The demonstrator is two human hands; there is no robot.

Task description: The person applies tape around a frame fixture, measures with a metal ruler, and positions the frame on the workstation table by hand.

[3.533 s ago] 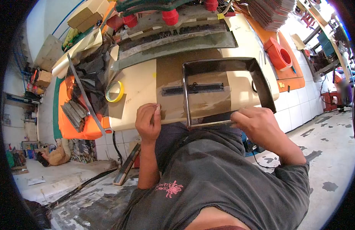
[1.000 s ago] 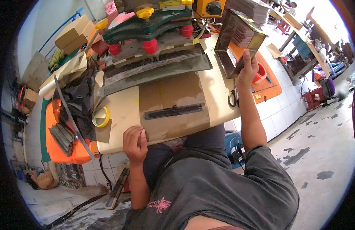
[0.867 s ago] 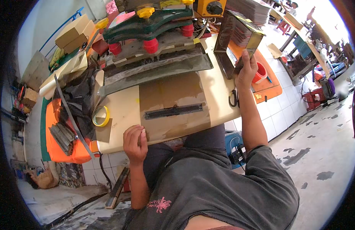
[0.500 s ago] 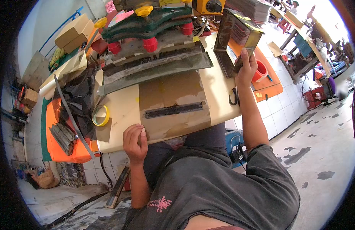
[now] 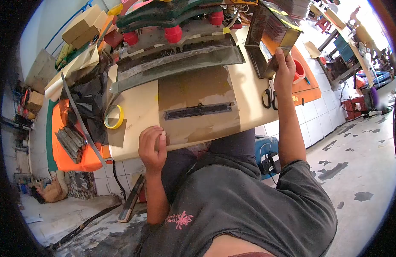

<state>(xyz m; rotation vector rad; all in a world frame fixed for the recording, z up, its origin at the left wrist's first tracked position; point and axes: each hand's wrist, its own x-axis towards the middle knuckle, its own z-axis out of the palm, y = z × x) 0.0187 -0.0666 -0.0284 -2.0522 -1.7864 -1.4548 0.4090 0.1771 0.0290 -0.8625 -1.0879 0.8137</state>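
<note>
My right hand (image 5: 285,70) is closed on the near lower edge of a dark, box-shaped open frame (image 5: 254,43). Black-handled scissors (image 5: 266,98) lie just left of my right wrist. At the front edge of the cream tabletop (image 5: 140,96), my left hand (image 5: 153,143) has its fingers curled together with the thumb against them; what they hold, if anything, is too small to make out. Beside it lies a brown sheet (image 5: 195,88), with a long dark strip (image 5: 198,111) across its front part. Behind that stretches a dark squeegee-like bar (image 5: 176,68).
A green clamp frame with yellow knobs and red feet (image 5: 173,35) stands at the back. Yellow tape (image 5: 116,117) lies left, near orange cloth (image 5: 63,147) and dark film (image 5: 88,103). A red cup-like container (image 5: 299,72) stands on an orange board (image 5: 307,88) at right.
The view has tilted and shifted slightly. My right hand and the frame have moved a little up and right in view, showing more of the scissors. My left hand keeps its curled pose.
</note>
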